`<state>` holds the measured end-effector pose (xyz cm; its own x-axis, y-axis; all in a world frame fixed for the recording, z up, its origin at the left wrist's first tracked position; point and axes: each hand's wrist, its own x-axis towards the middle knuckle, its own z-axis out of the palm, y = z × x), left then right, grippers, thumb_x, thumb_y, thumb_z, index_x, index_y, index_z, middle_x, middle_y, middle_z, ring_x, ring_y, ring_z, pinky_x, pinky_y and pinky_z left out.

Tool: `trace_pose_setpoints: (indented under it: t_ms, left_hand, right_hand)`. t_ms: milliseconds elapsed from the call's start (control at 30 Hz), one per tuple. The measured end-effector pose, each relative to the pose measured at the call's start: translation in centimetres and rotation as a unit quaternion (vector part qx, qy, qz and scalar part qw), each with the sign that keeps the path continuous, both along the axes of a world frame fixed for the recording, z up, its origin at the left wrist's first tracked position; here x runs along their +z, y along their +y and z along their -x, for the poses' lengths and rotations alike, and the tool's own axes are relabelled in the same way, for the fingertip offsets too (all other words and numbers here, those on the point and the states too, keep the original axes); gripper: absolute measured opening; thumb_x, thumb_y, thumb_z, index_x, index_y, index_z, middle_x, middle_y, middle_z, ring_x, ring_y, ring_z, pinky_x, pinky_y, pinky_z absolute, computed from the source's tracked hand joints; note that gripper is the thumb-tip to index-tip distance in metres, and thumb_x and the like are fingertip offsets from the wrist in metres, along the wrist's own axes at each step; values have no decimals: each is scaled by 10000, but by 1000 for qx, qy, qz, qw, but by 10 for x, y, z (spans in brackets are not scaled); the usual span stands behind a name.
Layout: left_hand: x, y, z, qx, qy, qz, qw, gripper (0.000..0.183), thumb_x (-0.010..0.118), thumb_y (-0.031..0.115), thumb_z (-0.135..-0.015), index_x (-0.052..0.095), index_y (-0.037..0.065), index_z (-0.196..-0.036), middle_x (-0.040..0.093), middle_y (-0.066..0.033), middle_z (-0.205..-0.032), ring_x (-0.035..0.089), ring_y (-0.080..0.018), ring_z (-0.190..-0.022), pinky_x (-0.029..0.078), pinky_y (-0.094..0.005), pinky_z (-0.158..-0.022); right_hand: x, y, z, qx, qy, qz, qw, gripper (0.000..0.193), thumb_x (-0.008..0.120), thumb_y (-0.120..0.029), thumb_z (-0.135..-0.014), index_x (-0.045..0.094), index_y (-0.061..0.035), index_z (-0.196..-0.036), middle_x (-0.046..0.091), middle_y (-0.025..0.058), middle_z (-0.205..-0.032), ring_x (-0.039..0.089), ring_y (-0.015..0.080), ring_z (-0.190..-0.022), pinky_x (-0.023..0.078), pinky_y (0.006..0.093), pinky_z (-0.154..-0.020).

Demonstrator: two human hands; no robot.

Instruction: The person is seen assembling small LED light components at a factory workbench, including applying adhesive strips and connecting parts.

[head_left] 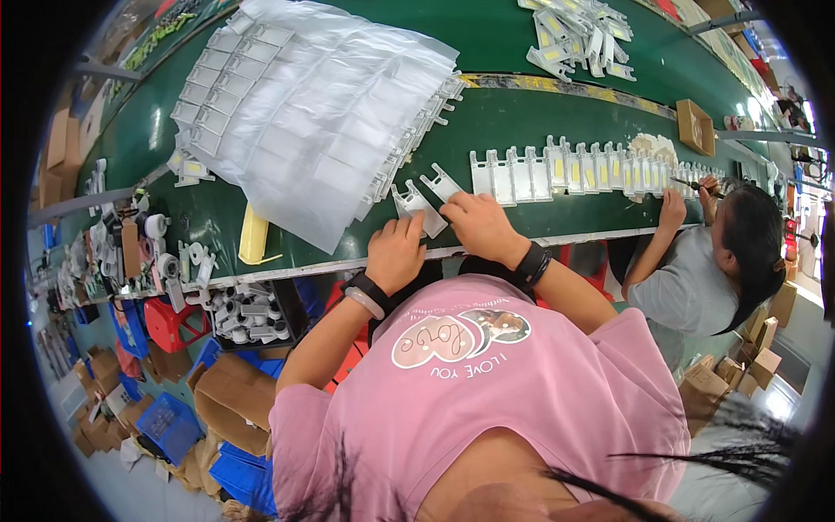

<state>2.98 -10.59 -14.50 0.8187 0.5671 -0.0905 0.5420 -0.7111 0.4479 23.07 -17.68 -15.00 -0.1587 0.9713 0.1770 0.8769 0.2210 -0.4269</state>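
At the near edge of the green bench, my left hand [397, 255] has its fingers bent down onto a white plastic panel [418, 210]. Close on its right, my right hand [484, 230] grips the lower end of a second white panel [442, 183], which lies tilted. My fingertips partly cover both pieces. A row of similar panels [513, 177] runs to the right from beside my right hand, several of them with yellow patches. Left of my hands, a translucent plastic sheet [322, 130] lies over many more panels.
A co-worker in grey [687, 274] sits at the right, holding a dark tool near the row. Loose panels [581, 39] are heaped at the back. A yellow block-like piece [253, 237] stands at the bench edge. Below are a tray of white parts [252, 313] and blue crates [170, 426].
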Motion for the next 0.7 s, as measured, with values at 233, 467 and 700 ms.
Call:
trace_pose_setpoints:
  t_ms: [233, 467, 700]
  left_hand:
    - [3, 2, -10, -24, -39, -74, 996, 516, 740, 288, -714, 549, 56, -1134, 545, -79, -1078, 495, -257, -1030, 405, -401, -832]
    - [-15, 10, -29, -60, -59, -124, 989, 402, 728, 218, -713, 586, 64, -1057, 549, -40, -1046, 504, -224, -1025, 426, -375, -846]
    - [-15, 13, -30, -54, -74, -37, 995, 396, 718, 172, -711, 579, 59, -1064, 553, -64, -1068, 528, -254, -1045, 472, -373, -866]
  right_hand:
    - [1, -4, -10, -24, -92, 44, 995, 157, 589, -96, -773, 584, -102, -930, 549, 54, -874, 567, 230, -793, 405, 355, -748]
    - [-6, -3, -5, -68, -98, 63, 991, 136, 620, -116, -760, 580, -104, -889, 555, 49, -802, 575, 229, -774, 406, 358, -732]
    - [-5, -1, -5, -88, -34, 78, 993, 236, 704, -132, -713, 578, -88, -907, 590, 89, -854, 603, 271, -803, 442, 396, -735]
